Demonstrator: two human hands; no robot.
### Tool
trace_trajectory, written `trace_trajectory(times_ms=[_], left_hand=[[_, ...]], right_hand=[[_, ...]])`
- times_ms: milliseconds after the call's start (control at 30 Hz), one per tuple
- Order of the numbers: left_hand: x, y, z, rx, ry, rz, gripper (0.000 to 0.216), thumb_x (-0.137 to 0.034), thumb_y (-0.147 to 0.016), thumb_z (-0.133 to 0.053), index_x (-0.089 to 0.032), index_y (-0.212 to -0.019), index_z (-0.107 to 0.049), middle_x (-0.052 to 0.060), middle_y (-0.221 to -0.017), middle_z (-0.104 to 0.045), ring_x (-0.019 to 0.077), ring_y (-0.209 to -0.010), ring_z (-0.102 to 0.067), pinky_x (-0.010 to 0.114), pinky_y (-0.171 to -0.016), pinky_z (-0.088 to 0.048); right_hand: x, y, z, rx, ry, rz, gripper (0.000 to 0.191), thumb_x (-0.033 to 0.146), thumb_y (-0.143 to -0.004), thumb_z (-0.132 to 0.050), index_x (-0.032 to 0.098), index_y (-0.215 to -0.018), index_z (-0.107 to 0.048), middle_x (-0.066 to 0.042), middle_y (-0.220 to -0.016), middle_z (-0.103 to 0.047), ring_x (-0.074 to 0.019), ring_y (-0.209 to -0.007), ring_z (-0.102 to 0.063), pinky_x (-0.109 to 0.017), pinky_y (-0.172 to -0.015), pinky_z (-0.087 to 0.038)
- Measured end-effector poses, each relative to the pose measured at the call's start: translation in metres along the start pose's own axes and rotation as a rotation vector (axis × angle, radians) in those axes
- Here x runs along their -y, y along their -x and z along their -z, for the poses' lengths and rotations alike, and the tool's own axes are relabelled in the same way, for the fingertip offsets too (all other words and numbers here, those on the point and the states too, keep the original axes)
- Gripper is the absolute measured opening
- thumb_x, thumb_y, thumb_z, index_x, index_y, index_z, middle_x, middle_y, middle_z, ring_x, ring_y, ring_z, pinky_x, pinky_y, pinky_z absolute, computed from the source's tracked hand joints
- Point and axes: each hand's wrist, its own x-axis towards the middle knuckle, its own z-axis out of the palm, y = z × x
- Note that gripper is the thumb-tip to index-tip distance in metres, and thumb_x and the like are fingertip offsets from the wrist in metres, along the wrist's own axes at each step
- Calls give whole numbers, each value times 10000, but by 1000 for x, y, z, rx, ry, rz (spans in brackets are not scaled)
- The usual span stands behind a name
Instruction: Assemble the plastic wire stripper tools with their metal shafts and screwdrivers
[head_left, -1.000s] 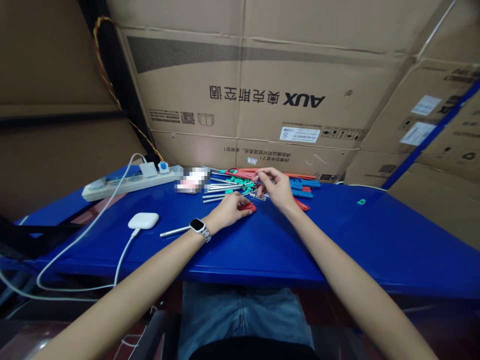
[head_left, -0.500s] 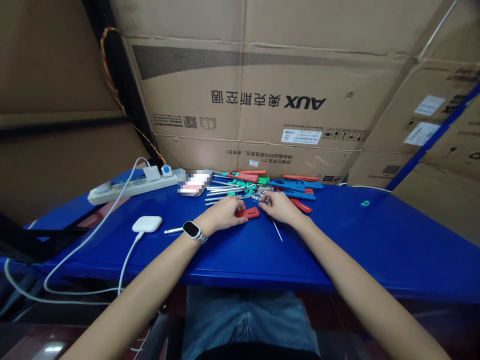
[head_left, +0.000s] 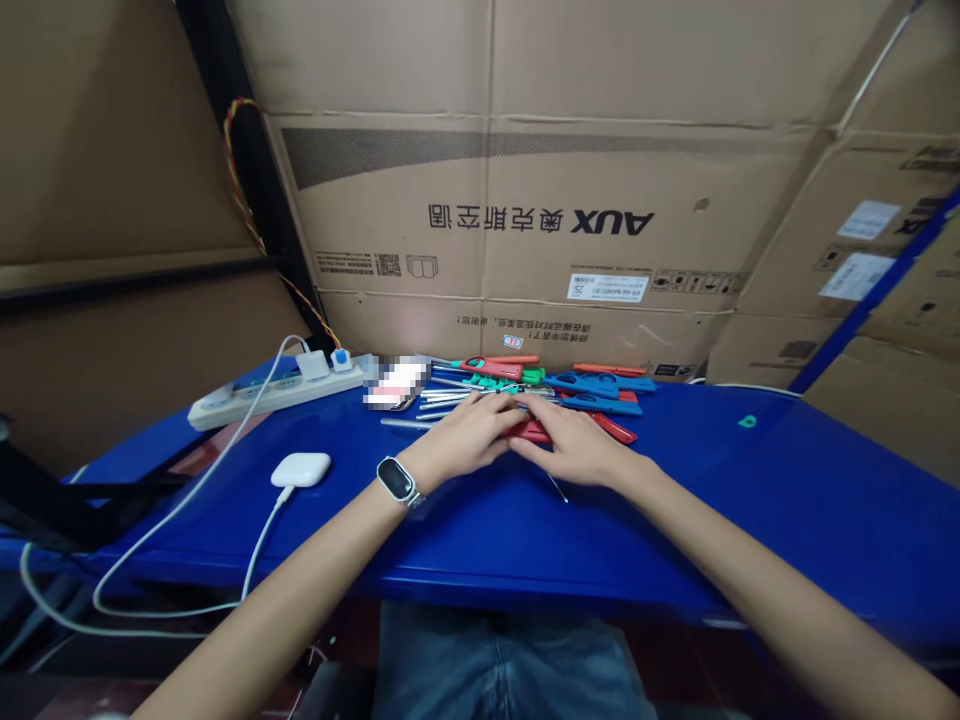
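My left hand [head_left: 465, 438], a watch [head_left: 395, 480] on its wrist, lies on the blue table [head_left: 750, 500] with its fingers curled over a red plastic handle [head_left: 529, 432]. My right hand [head_left: 576, 447] meets it from the right, fingers pinched at the same handle. A thin metal rod [head_left: 557, 488] sticks out from under the right palm toward me. Just beyond the hands lies a pile of parts: metal tubes [head_left: 442, 398], green pieces [head_left: 496, 380], blue handles [head_left: 600, 386] and more red handles [head_left: 616, 429].
A white power strip [head_left: 259, 397] lies at the back left, with a cable running to a white charging case [head_left: 301, 468]. A small green piece [head_left: 747, 421] sits alone at the right. Cardboard boxes [head_left: 525, 220] wall off the table's far edge.
My right hand came down from the pile toward me with the thin rod and closed in on the red handle under my left hand. Both hands now touch.
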Motion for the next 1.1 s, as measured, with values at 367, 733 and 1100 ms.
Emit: trace_trajectory(times_ms=[367,733,1100], left_hand=[[32,-43,1,-200,-92,131,397,-242,-981,-486,-185,-1374,-459,141,-1416,-497,288,-1280,-470,443,-1041,-395],[59,-14,-38,-17,14,324,403,-384,-996,-455,-125,-1297,-518,183,-1342,-532,319,-1244,-524,476,-1036,-436],[63,-5,-42,-22,102,271,374,-310,-1003,-396,-145,-1313,-525,159,-1321,-557,282,-1219,-543,460,-1063,-429]], right_hand=[[-62,-46,36,-27,288,-1,404,422,-998,-450,212,-1335,-524,-136,-1272,-659,-305,-1148,-631,-437,-908,-506],[-89,-145,13,55,483,-149,393,364,-974,-472,180,-1307,-569,-172,-1270,-612,-316,-1155,-580,-441,-946,-458],[-90,-143,-7,-80,445,-271,380,343,-955,-478,157,-1259,-609,-187,-1248,-585,-313,-1155,-570,-403,-942,-482]])
